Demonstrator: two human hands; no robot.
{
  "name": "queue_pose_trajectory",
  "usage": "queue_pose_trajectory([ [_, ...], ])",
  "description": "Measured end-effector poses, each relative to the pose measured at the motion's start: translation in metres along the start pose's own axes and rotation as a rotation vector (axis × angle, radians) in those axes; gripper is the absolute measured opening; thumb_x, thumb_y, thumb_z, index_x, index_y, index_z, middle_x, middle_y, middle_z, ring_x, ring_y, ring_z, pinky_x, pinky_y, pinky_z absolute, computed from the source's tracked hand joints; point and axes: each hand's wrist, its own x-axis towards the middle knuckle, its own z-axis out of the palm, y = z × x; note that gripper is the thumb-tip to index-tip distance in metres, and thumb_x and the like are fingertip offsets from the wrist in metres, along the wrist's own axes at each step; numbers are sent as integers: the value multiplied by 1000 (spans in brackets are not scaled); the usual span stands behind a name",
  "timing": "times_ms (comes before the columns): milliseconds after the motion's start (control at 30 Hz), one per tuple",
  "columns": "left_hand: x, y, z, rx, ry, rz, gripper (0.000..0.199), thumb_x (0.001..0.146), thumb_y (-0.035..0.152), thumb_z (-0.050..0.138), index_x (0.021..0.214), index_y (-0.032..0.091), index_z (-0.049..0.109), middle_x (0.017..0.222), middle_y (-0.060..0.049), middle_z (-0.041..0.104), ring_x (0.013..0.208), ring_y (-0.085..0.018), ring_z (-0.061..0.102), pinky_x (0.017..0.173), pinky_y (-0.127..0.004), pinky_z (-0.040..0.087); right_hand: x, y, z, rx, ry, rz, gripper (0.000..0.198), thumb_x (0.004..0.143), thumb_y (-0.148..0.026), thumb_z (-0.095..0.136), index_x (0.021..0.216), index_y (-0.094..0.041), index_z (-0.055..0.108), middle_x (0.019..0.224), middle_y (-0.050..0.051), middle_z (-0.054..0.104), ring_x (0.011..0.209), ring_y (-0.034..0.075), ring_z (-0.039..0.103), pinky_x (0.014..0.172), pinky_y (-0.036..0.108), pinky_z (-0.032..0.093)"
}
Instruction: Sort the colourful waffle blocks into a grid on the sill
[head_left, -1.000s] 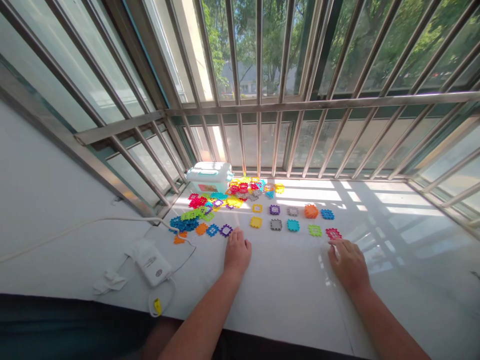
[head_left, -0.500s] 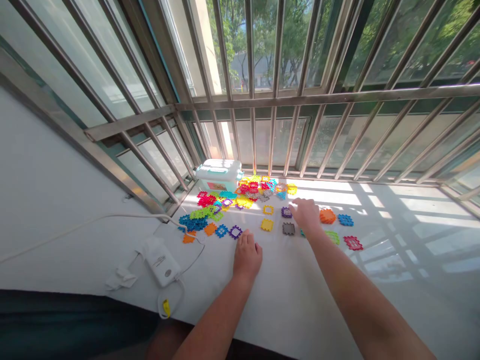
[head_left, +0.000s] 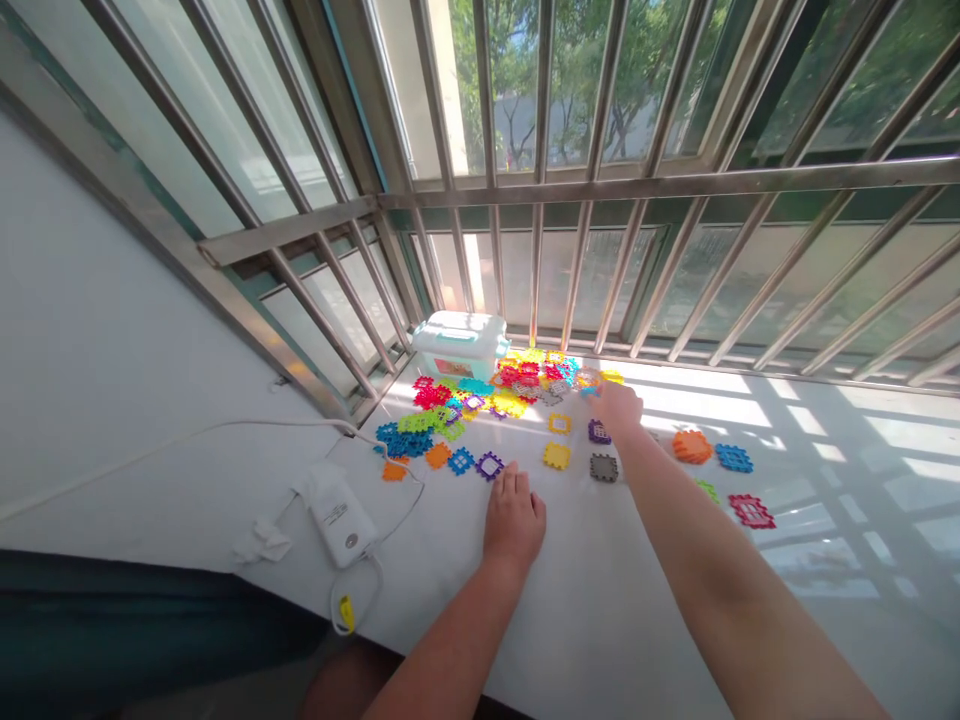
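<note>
My left hand (head_left: 515,515) rests palm down on the white surface, fingers loosely stretched, its fingertips beside a purple square frame tile (head_left: 490,466). My right hand (head_left: 619,408) reaches to the right end of the loose pile, fingertips by a light blue tile (head_left: 589,391); its fingers look apart, and I see nothing held. Just below that hand is a stack of purple tiles (head_left: 598,432), with a grey tile (head_left: 604,467) nearer me. Between my hands are a yellow frame tile (head_left: 559,424) and a solid yellow tile (head_left: 556,456).
Behind the colourful pile stands a lidded white box (head_left: 460,345). Orange tiles (head_left: 691,447), blue tiles (head_left: 733,458) and red tiles (head_left: 751,511) lie right of my forearm, which partly hides a green one (head_left: 708,490). A white corded device (head_left: 341,515) lies left. Metal bars (head_left: 540,190) edge the back.
My right hand has moved from the purple stack to the pile's right end. My left hand stays by the purple frame. The whole view has shifted a little.
</note>
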Motion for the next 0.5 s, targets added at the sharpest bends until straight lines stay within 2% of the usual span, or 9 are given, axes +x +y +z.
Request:
queue_pose_trajectory([
  [100,0,0,0,-10,10,3,36,95,13,57,129,15,66,150,-20,62,145,-32,55,126,-54,45,-5,1,-11,3,49,-10,24,105,-39,66,110,-17,74,101,14,73,101,27,61,90,40,35],
  [200,0,-1,1,-20,13,5,35,95,12,57,128,16,66,149,-19,62,145,-32,54,125,-54,46,-36,1,-21,19,146,-60,22,106,-38,64,110,-19,74,104,13,74,102,28,63,88,38,37],
  [267,0,-1,1,-25,10,9,35,95,12,56,129,16,66,149,-19,62,145,-32,54,126,-54,45,-75,0,-21,34,185,-114,23,106,-40,61,111,-21,73,105,10,75,101,27,63,85,36,38],
  [367,0,-3,2,-34,3,12,37,96,12,54,131,13,65,149,-20,62,146,-32,54,127,-53,44,-151,-5,-8,94,284,-305,19,105,-38,62,107,-21,70,100,7,76,95,25,63,86,34,41],
  [433,0,-4,2,-43,-8,1,40,96,9,52,133,12,65,151,-20,61,148,-31,53,128,-52,43,-199,-10,9,109,295,-389,17,107,-36,61,105,-20,68,98,7,74,96,25,63,89,34,42],
  [500,1,-6,3,-49,-30,-16,44,93,5,50,134,11,65,152,-20,61,149,-30,52,128,-51,42,-234,-16,28,76,231,-436,15,107,-32,60,101,-20,68,95,7,72,93,25,63,88,34,44],
])
